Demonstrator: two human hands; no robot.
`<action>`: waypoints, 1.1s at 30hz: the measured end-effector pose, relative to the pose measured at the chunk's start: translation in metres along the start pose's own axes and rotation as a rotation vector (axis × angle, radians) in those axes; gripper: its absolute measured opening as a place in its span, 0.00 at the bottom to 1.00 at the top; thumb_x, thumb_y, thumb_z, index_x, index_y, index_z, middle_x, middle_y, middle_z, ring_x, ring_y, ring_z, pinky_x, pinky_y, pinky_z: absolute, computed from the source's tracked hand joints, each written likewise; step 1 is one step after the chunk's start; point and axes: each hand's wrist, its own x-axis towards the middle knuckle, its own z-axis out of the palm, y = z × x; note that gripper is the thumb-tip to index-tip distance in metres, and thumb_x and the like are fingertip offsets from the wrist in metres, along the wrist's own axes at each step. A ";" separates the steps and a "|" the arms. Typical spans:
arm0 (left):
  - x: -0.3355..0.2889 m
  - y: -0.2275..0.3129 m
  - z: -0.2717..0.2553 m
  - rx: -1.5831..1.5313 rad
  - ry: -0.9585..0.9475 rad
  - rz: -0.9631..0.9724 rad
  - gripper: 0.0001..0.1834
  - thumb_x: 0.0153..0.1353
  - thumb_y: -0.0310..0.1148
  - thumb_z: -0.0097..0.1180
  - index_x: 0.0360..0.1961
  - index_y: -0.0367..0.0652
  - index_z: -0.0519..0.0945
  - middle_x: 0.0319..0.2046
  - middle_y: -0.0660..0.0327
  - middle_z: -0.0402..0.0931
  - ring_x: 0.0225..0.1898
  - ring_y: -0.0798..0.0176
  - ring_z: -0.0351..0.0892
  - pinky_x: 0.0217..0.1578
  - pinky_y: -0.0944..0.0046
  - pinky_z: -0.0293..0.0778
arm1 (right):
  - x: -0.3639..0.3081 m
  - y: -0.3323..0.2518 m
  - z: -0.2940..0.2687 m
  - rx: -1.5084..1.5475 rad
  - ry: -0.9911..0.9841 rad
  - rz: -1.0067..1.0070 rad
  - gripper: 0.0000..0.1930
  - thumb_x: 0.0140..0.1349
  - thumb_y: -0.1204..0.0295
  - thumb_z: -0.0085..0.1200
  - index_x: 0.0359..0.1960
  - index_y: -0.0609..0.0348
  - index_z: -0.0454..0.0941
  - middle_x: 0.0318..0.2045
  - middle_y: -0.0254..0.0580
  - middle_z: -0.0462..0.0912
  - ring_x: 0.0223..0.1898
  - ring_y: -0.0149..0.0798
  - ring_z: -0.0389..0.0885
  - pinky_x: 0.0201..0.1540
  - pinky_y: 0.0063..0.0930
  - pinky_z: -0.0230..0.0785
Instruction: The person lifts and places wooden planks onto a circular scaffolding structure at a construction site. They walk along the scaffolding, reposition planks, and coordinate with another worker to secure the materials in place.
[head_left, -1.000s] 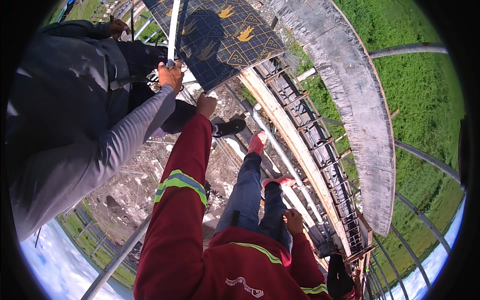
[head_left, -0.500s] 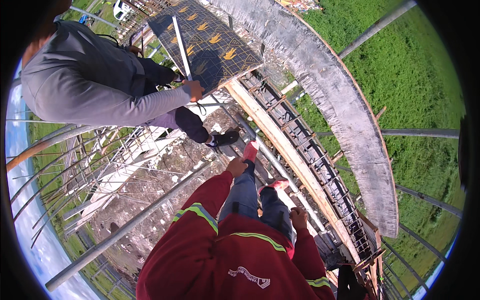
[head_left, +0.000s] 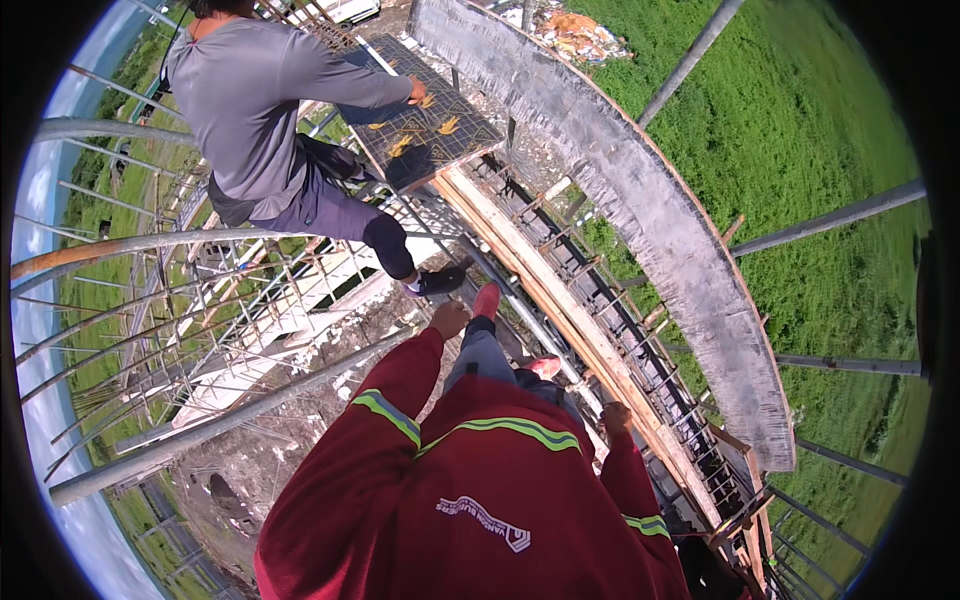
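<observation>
My left hand [head_left: 450, 318], in a red sleeve with a reflective band, hangs beside my left leg with its fingers curled in; nothing shows in it. My right hand [head_left: 616, 418] is beside my right leg, close to the long timber edge [head_left: 575, 345] of a curved formwork; its fingers look curled, with nothing visible in them. My pinkish-red shoes [head_left: 487, 300] stand by a metal pipe [head_left: 535, 322]. Ahead on the left, a person in a grey top [head_left: 240, 100] reaches a hand [head_left: 417, 90] over a dark printed panel [head_left: 415, 165], which carries a long pale strip [head_left: 377, 54].
Steel reinforcement [head_left: 610, 290] runs inside the curved formwork. Beyond it bends a wide grey curved panel [head_left: 660, 210], with grass [head_left: 800, 150] below. Scaffold pipes [head_left: 230, 425] cross on the left, above rough ground [head_left: 290, 470]. A debris heap [head_left: 580, 35] lies far ahead.
The other person has straightened somewhat and the hand has moved farther over the dark panel, off the near end of the pale strip. My view has shifted, and both my hands have moved slightly.
</observation>
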 end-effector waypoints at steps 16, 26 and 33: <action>-0.083 -0.040 -0.018 0.172 -0.024 0.047 0.13 0.56 0.37 0.55 0.34 0.36 0.81 0.26 0.57 0.79 0.21 0.67 0.79 0.18 0.65 0.74 | 0.025 -0.037 0.023 0.163 -0.185 -0.417 0.10 0.49 0.68 0.60 0.30 0.62 0.79 0.18 0.32 0.77 0.18 0.28 0.73 0.20 0.24 0.66; -0.082 -0.060 -0.034 0.380 0.028 0.357 0.17 0.55 0.42 0.52 0.27 0.35 0.80 0.18 0.55 0.78 0.18 0.61 0.79 0.21 0.60 0.74 | 0.030 -0.007 0.026 -0.034 -0.111 -0.113 0.09 0.57 0.72 0.51 0.35 0.63 0.78 0.20 0.39 0.79 0.16 0.30 0.75 0.15 0.24 0.66; -0.074 -0.016 -0.031 -0.054 0.018 0.024 0.19 0.55 0.41 0.56 0.39 0.34 0.79 0.22 0.55 0.79 0.21 0.65 0.78 0.19 0.63 0.71 | 0.028 0.001 0.026 -0.154 -0.079 -0.413 0.10 0.60 0.69 0.50 0.35 0.65 0.78 0.21 0.40 0.79 0.17 0.29 0.75 0.16 0.22 0.66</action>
